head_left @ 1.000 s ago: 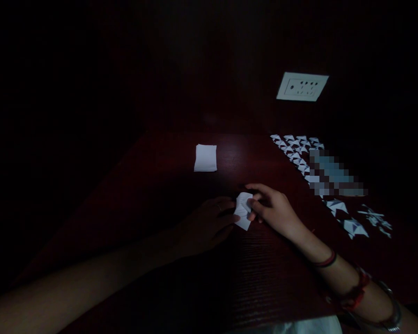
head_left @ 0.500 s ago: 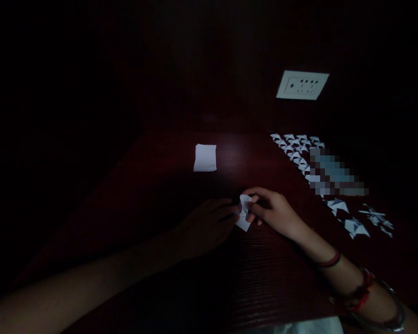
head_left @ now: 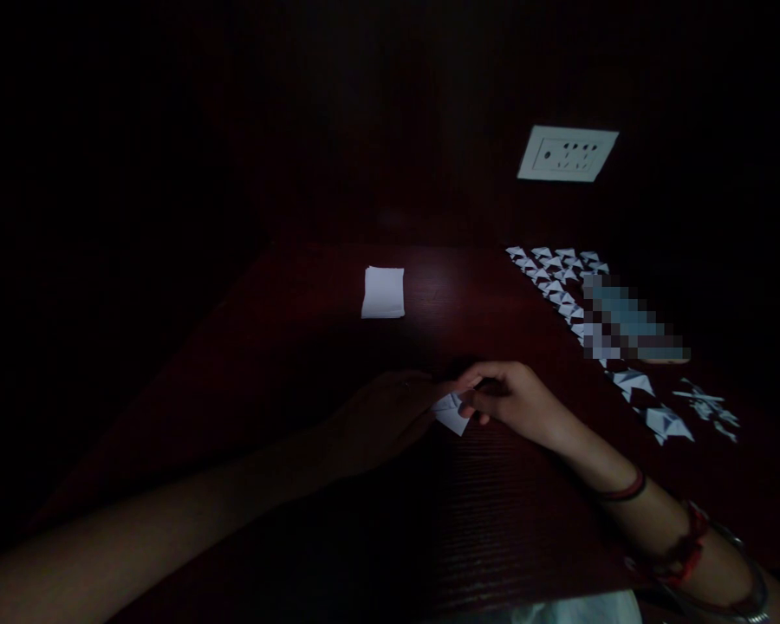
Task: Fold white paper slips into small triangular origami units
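A small white piece of paper (head_left: 451,418), partly folded, lies on the dark red table in front of me. My right hand (head_left: 510,400) pinches its upper right side between thumb and fingers. From the left, my left hand (head_left: 390,420) reaches in, its fingers closed against the paper's left edge. Deep shadow covers that hand, so its fingertips are hard to make out. The two hands almost meet at the top of the paper, hiding part of the fold.
Behind the hands is a stack of white square paper (head_left: 383,293). Rows of folded white paper shapes (head_left: 559,290) run along the right, beside a pixelated flat object (head_left: 633,316). White paper scraps (head_left: 705,403) lie nearby. A socket plate (head_left: 568,154) is on the wall.
The paper's raised upper flap has come down and now lies lower under my fingers. My right fingers have moved slightly left, closer to my left hand. The view has shifted slightly.
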Tool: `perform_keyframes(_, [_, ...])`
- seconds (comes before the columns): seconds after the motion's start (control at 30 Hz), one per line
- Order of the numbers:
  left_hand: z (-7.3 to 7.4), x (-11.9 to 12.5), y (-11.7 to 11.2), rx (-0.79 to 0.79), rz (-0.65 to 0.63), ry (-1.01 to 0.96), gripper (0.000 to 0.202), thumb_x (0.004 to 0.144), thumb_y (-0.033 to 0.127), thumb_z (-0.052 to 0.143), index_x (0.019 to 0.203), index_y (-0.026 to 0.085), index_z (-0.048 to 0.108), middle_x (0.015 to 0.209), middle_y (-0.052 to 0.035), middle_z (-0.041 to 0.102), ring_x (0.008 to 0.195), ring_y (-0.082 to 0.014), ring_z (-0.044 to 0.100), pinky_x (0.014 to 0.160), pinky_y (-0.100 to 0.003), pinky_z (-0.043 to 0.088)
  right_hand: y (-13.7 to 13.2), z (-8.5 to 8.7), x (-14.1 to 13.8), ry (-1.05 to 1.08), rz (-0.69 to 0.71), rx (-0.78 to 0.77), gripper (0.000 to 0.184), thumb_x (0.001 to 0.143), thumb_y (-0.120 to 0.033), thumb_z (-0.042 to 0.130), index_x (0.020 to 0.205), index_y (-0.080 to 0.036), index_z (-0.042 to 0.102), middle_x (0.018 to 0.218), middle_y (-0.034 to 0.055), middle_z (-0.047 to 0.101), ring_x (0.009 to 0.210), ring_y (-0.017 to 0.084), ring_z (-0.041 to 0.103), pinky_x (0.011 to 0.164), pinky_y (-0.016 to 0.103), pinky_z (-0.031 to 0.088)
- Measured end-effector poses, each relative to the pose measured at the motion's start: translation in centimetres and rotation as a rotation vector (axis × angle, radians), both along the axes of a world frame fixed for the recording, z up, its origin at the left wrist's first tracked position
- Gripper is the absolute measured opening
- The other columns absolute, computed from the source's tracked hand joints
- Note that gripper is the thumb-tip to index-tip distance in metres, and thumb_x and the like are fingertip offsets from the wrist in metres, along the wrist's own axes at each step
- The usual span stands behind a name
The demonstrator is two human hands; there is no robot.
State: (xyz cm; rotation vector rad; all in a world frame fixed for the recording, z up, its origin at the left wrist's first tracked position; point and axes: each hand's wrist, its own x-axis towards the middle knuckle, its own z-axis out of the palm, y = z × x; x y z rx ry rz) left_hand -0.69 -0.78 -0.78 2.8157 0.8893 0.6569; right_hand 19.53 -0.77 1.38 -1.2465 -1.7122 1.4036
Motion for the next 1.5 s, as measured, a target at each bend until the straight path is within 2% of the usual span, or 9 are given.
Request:
perform_keyframes(0.23, [0.0, -0.2, 0.2, -0.031, -0.032, -0.04, 0.025, 0.086, 0.021, 0.04, 0.108, 0.02, 0.05, 0.111, -0.0031, 0.052, 0.105, -0.0146, 0.044, 0.089, -0.032, 0.038, 0.1, 0.6, 0.5, -0.018, 0.0, -0.102, 0.012, 0.068, -0.017, 0.055, 0.077, -0.012, 0.061, 0.065, 0.0026, 0.063, 0.056, 0.01, 0.056, 0.05, 0.021, 0.047])
perform_keyframes(0.43, [0.1, 0.0, 0.1, -0.067, -0.061, -0.075, 0.023, 0.085, 0.02, 0.041, 0.104, 0.022, 0.053, 0.109, -0.0023, 0.053, 0.105, -0.0154, 0.044, 0.09, -0.033, 0.037, 0.3, 0.0, 0.4, -0.052, -0.048, -0.07, 0.014, 0.067, -0.013, 0.053, 0.08, -0.013, 0.056, 0.065, 0.0013, 0.06, 0.055, 0.011, 0.057, 0.039, 0.017, 0.04])
perform_keyframes(0.5, [0.5, 0.1, -0.1, -0.106, -0.04, -0.096, 0.022, 0.085, 0.02, 0.042, 0.104, 0.021, 0.053, 0.108, -0.0029, 0.052, 0.103, -0.0154, 0.044, 0.09, -0.032, 0.037, 0.2, -0.2, 0.4, -0.064, -0.049, -0.019, 0.018, 0.066, -0.012, 0.053, 0.083, -0.015, 0.056, 0.067, 0.0006, 0.059, 0.055, 0.011, 0.057, 0.041, 0.018, 0.041])
perform_keyframes(0.63, [1.2, 0.2, -0.3, -0.212, 0.109, -0.152, 0.015, 0.083, 0.025, 0.046, 0.094, 0.018, 0.054, 0.1, -0.0036, 0.05, 0.094, -0.0146, 0.047, 0.083, -0.03, 0.04, -0.3, 0.0, -0.1, -0.13, 0.004, 0.234, 0.014, 0.065, -0.01, 0.054, 0.077, -0.016, 0.059, 0.07, -0.0002, 0.06, 0.064, 0.011, 0.055, 0.059, 0.021, 0.044])
perform_keyframes(0.73, [1.3, 0.3, -0.4, -0.214, 0.194, -0.197, 0.012, 0.077, 0.028, 0.055, 0.082, 0.017, 0.055, 0.098, -0.0029, 0.047, 0.092, -0.016, 0.047, 0.08, -0.03, 0.041, -0.7, 0.4, -0.6, -0.183, 0.026, 0.367, 0.011, 0.068, -0.01, 0.054, 0.074, -0.017, 0.059, 0.069, -0.0011, 0.059, 0.064, 0.011, 0.054, 0.059, 0.021, 0.042])
perform_keyframes(0.83, [1.1, 0.4, -0.5, -0.204, 0.204, -0.242, 0.008, 0.074, 0.022, 0.056, 0.081, 0.018, 0.055, 0.098, -0.002, 0.046, 0.093, -0.0155, 0.046, 0.08, -0.03, 0.041, -1.1, 0.6, -1.0, -0.227, 0.027, 0.447, 0.01, 0.069, -0.01, 0.053, 0.072, -0.018, 0.058, 0.068, -0.0016, 0.059, 0.063, 0.01, 0.054, 0.058, 0.021, 0.041])
perform_keyframes(1.07, [1.0, 0.4, -0.8, -0.179, 0.194, -0.331, 0.005, 0.075, 0.017, 0.054, 0.08, 0.018, 0.054, 0.103, -0.0019, 0.045, 0.095, -0.0145, 0.046, 0.08, -0.029, 0.041, -1.4, 0.9, -1.3, -0.283, 0.016, 0.568, 0.008, 0.071, -0.01, 0.054, 0.071, -0.018, 0.057, 0.071, -0.0005, 0.057, 0.067, 0.011, 0.053, 0.061, 0.021, 0.04])
perform_keyframes(1.27, [1.3, 0.5, -1.1, -0.089, 0.171, -0.364, 0.009, 0.075, 0.012, 0.052, 0.081, 0.019, 0.055, 0.105, -0.0018, 0.045, 0.098, -0.0146, 0.044, 0.083, -0.029, 0.039, -1.6, 1.0, -1.4, -0.275, 0.063, 0.639, 0.019, 0.078, -0.015, 0.05, 0.094, -0.019, 0.059, 0.08, 0.0023, 0.057, 0.074, 0.012, 0.053, 0.065, 0.022, 0.042])
perform_keyframes(1.5, [1.2, 0.3, -1.3, -0.024, 0.174, -0.34, 0.012, 0.077, 0.012, 0.05, 0.085, 0.019, 0.055, 0.108, -0.0027, 0.044, 0.102, -0.0154, 0.042, 0.085, -0.029, 0.039, -1.8, 1.0, -1.7, -0.296, 0.034, 0.641, 0.017, 0.077, -0.013, 0.052, 0.091, -0.017, 0.061, 0.077, 0.002, 0.056, 0.07, 0.011, 0.052, 0.062, 0.02, 0.041])
